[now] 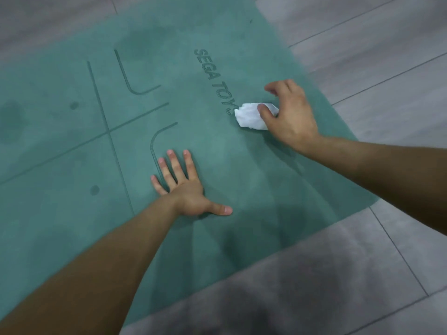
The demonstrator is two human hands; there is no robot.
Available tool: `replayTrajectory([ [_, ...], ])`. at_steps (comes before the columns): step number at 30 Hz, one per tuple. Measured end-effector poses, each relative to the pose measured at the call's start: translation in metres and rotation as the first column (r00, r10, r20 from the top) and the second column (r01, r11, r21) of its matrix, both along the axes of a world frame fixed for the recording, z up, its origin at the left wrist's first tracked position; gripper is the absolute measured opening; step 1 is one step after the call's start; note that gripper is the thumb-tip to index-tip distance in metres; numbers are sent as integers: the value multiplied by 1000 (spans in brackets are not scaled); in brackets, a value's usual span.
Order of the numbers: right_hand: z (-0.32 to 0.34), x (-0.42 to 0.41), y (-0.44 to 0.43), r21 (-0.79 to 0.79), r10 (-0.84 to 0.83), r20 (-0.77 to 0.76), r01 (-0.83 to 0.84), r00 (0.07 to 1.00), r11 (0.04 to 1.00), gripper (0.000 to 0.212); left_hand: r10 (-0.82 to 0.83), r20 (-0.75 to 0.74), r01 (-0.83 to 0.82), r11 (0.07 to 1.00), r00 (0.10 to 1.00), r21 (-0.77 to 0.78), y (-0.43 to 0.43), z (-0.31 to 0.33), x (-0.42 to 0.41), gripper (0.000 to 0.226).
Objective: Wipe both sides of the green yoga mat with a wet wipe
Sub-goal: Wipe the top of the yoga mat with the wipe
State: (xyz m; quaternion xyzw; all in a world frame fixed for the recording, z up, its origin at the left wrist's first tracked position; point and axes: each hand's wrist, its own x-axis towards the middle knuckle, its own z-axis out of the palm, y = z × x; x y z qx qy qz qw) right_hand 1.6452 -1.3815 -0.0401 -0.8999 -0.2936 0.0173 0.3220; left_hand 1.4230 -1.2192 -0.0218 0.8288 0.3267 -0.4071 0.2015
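Observation:
The green yoga mat [217, 146] lies flat on the floor, printed side up, with dark lines, dots and the words "SEGA TOYS". My left hand [183, 187] presses flat on the mat near its end, fingers spread and straight. My right hand [287, 114] holds a crumpled white wet wipe [249, 116] against the mat just past the lettering, thumb on the wipe and fingers curled over it. Darker damp patches show on the mat at the top and far left.
Grey wood-look floor planks [387, 56] surround the mat on the right and along the bottom. The mat's short end [350, 209] runs diagonally at lower right. My shadow falls on the floor at the bottom centre.

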Motion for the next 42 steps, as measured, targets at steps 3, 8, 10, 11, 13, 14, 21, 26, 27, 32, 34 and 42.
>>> replayTrajectory([
  [3,-17,3,-2,-175,274,-5,-270,962,947,57,-3,2,3,1000,1000,-4,0,1,-1,186],
  [8,-29,-15,-6,-321,404,132,-346,905,882,60,1,7,-1,1000,1000,0,0,-2,-1,187],
  [10,-20,-14,-9,-229,380,251,-327,890,917,53,2,9,-2,1000,1000,2,1,-3,-1,187],
  [11,-19,-14,-11,-208,403,282,-354,871,912,51,2,9,-2,1000,1000,1,1,-3,-1,187],
  [13,-24,-17,-15,-269,524,220,-465,823,843,53,0,8,0,1000,1000,1,1,-3,0,187],
  [14,-29,-22,-17,-338,584,145,-514,799,788,58,1,7,-1,1000,1000,3,1,-3,0,187],
  [21,-31,-20,-15,-500,593,25,-503,805,705,65,3,-4,-3,1000,1000,2,1,-1,2,188],
  [26,-29,-51,-15,-464,584,16,-511,812,724,76,3,-1,-3,1000,1000,15,1,-2,1,189],
  [27,-28,-57,-17,-461,602,19,-527,798,714,76,3,-1,-3,1000,1000,17,1,-2,1,189],
  [32,-28,-66,-33,-470,757,28,-660,652,586,69,1,12,-2,1000,1000,19,1,-3,0,189],
  [34,-22,-39,-34,-525,755,31,-632,655,570,65,2,24,-2,1000,1000,6,1,-4,0,189],
  [42,-14,-7,-28,-536,515,-33,-450,857,715,76,-7,25,7,1000,1000,5,1,-3,-1,189],
])
